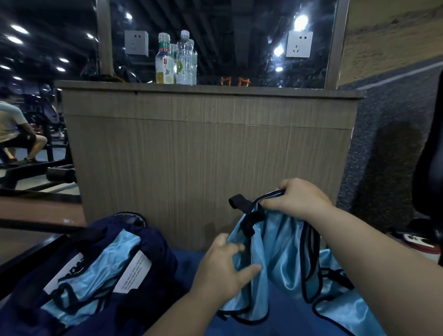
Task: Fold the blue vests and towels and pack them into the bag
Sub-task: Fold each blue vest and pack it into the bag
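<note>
A shiny light-blue vest [279,257] with black trim hangs in the air in front of me. My right hand [297,197] grips its top edge by the black strap. My left hand [226,265] touches the vest's left side with loosely spread fingers, thumb against the cloth. At lower left stands the open dark-blue bag [158,250], with a folded light-blue vest [98,279] inside it. Another light-blue vest [351,312] lies on the blue surface at lower right, under my right arm.
A wooden counter [209,142] rises straight ahead, with plastic bottles [176,59] on top. A black chair [438,156] stands at the right edge. Gym machines and a seated person [10,127] are at far left. A blue mat [275,329] lies beneath the vests.
</note>
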The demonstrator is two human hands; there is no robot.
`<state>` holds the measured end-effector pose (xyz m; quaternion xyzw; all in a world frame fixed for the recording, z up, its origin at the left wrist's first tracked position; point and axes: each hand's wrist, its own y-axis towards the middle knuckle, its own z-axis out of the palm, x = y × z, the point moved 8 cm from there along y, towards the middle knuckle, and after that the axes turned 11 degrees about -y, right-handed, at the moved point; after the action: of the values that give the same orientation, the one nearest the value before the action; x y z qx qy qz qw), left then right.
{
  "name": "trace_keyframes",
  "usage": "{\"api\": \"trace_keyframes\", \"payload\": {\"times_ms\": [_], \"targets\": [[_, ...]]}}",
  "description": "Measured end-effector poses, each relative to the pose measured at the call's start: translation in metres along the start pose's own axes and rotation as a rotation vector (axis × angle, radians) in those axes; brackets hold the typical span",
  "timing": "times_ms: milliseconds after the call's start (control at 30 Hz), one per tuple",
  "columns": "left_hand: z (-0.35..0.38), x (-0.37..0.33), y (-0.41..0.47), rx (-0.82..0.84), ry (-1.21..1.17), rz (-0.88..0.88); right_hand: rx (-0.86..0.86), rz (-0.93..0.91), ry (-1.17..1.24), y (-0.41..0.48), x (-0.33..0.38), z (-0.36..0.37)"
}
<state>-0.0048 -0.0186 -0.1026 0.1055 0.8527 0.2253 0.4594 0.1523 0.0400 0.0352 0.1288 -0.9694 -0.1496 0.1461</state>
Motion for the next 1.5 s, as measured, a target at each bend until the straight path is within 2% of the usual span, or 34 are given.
{"api": "trace_keyframes", "payload": {"times_ms": [133, 267, 333, 433, 500, 600, 833, 967, 1133, 1233, 1367, 1500], "targets": [[-0.006, -0.001, 0.005, -0.068, -0.095, -0.032, -0.015, 0.037, -0.055, -0.001, -0.004, -0.003], [-0.023, 0.01, 0.007, -0.163, -0.458, -0.199, -0.056, 0.088, -0.186, -0.004, -0.009, -0.005], [-0.028, 0.013, 0.009, -0.212, -0.51, -0.233, -0.091, 0.093, -0.259, -0.005, -0.006, -0.006], [-0.031, 0.005, 0.011, -0.24, -0.45, -0.179, -0.119, 0.078, -0.315, -0.007, 0.005, -0.005], [-0.027, -0.006, 0.011, -0.197, -0.386, -0.117, -0.127, 0.061, -0.338, -0.009, 0.014, -0.003], [-0.017, -0.007, 0.007, -0.155, -0.339, -0.172, -0.134, 0.027, -0.359, -0.011, 0.028, 0.0], [-0.015, -0.006, 0.005, -0.264, -0.088, -0.222, -0.117, -0.006, -0.273, -0.018, 0.046, 0.003], [-0.024, -0.003, 0.012, -0.331, -0.037, -0.211, -0.093, -0.011, -0.222, -0.018, 0.05, 0.004], [-0.03, -0.003, 0.021, -0.272, -0.217, -0.098, -0.111, 0.005, -0.26, -0.013, 0.038, -0.002], [-0.035, 0.0, 0.026, -0.148, -0.221, -0.104, -0.11, -0.011, -0.34, -0.009, 0.026, -0.005], [-0.038, 0.003, 0.032, 0.067, 0.017, -0.103, -0.039, -0.031, -0.418, -0.005, 0.014, 0.0], [-0.042, -0.002, 0.033, 0.133, 0.322, -0.049, 0.017, -0.029, -0.447, -0.004, 0.009, 0.005]]}}
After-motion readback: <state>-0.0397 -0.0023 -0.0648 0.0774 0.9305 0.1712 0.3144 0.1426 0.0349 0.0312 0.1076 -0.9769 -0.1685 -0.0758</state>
